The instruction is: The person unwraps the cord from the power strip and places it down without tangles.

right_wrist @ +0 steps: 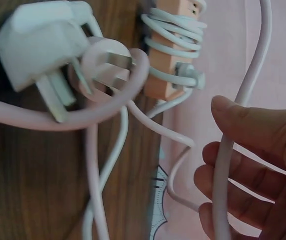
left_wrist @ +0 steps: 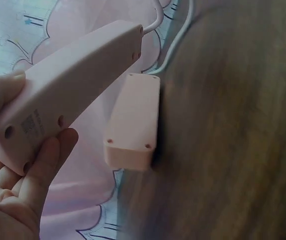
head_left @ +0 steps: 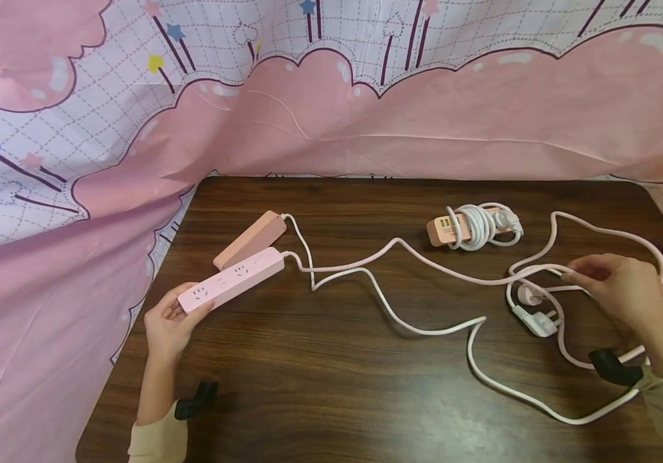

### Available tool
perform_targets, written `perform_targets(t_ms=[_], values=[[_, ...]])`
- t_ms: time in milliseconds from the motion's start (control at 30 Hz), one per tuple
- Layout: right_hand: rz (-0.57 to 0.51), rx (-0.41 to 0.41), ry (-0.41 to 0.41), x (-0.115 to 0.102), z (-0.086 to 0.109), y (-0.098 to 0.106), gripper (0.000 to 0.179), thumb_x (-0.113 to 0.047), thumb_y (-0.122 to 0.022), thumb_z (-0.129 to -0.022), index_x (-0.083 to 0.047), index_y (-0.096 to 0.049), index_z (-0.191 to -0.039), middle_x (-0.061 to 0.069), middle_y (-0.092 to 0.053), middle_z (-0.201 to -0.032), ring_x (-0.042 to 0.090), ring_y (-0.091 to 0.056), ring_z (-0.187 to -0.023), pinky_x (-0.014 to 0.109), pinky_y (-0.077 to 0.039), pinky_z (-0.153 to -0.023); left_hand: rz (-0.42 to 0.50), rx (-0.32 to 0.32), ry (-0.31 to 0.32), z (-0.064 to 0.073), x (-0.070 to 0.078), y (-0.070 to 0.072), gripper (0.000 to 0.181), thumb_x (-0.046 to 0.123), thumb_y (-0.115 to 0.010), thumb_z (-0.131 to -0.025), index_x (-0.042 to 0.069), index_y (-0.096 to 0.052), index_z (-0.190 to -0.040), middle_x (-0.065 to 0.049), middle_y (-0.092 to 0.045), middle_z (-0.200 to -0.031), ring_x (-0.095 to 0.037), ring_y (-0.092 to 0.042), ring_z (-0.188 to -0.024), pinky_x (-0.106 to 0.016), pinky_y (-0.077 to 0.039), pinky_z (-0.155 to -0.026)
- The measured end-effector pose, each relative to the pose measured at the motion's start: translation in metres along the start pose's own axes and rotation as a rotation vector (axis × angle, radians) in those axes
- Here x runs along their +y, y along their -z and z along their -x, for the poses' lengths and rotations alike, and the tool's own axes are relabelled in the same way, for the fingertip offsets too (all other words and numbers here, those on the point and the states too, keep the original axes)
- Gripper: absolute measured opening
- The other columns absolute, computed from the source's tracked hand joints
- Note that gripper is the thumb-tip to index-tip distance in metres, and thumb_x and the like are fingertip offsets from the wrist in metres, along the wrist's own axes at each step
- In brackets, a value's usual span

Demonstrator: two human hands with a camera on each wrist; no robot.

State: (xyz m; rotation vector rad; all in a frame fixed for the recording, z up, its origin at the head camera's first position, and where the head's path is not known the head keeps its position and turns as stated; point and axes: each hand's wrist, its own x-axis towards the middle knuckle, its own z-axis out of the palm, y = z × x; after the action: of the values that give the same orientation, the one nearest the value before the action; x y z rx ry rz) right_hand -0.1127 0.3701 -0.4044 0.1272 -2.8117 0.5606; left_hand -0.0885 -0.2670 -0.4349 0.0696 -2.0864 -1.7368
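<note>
Pale pink power strip (head_left: 250,273) is held by the left hand (head_left: 172,318); a pale cord (right_wrist: 222,170) is pinched by the right hand (head_left: 626,289).
Cord-sorting seems to be the step in hand; gentle easing is probably called for next, where loops cross near the white three-pin plug (head_left: 541,324); the strip is raised just beside the peach power strip (head_left: 252,241); the left forearm is angled in from lower left, the right from lower right, its thumb and fingertips pointed inward.
</note>
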Motion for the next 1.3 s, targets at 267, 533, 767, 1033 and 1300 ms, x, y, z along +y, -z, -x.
perform_targets(t_ms=[267,533,767,1033,1300], values=[[-0.033,-0.057,0.055,-0.004,0.007,-0.018,0.014,-0.012,-0.08,-0.07,-0.008,-0.068,-0.075,-0.004,-0.06,-0.057,-0.008,-0.041,-0.052,0.025,-0.032,-0.046,0.015,-0.013,0.006,0.005,-0.022,0.004,0.043,-0.028,-0.068,-0.064,-0.02,-0.058,-0.105,0.005,-0.068,-0.09,-0.004,-0.063,-0.075,-0.015,-0.051,-0.065],[-0.028,-0.079,0.093,-0.012,0.013,-0.031,0.014,-0.01,-0.08,-0.069,-0.011,-0.067,-0.073,-0.01,-0.057,-0.053,-0.006,-0.042,-0.048,0.024,-0.031,-0.046,0.046,-0.045,0.004,0.008,-0.031,0.004,0.043,-0.028,-0.067,-0.065,-0.021,-0.057,-0.106,0.002,-0.068,-0.092,-0.005,-0.064,-0.079,-0.017,-0.052,-0.067],[-0.02,-0.064,0.122,-0.02,0.017,-0.035,0.017,-0.009,-0.082,-0.065,-0.012,-0.067,-0.072,-0.009,-0.058,-0.055,-0.005,-0.041,-0.048,0.023,-0.032,-0.043,-0.012,-0.062,0.039,0.009,-0.039,0.009,0.045,-0.026,-0.069,-0.065,-0.019,-0.057,-0.108,0.004,-0.067,-0.092,-0.004,-0.063,-0.079,-0.016,-0.051,-0.067],[-0.017,-0.054,0.161,-0.021,0.018,-0.038,0.018,-0.008,-0.081,-0.065,-0.014,-0.066,-0.072,-0.008,-0.059,-0.059,-0.006,-0.042,-0.051,0.023,-0.033,-0.043,-0.368,-0.116,0.028,0.013,-0.039,0.016,0.044,-0.01,-0.08,-0.065,-0.009,-0.064,-0.106,-0.019,-0.066,-0.1,-0.002,-0.056,-0.086,-0.01,-0.043,-0.075],[-0.017,-0.054,0.205,-0.022,0.02,-0.039,0.019,-0.003,-0.08,-0.064,-0.013,-0.065,-0.073,-0.008,-0.059,-0.062,-0.006,-0.043,-0.053,0.023,-0.034,-0.044,-0.589,-0.191,0.028,0.014,-0.039,0.018,0.046,0.004,-0.083,-0.064,-0.006,-0.064,-0.105,-0.028,-0.063,-0.104,-0.041,-0.057,-0.1,-0.047,-0.04,-0.086]])
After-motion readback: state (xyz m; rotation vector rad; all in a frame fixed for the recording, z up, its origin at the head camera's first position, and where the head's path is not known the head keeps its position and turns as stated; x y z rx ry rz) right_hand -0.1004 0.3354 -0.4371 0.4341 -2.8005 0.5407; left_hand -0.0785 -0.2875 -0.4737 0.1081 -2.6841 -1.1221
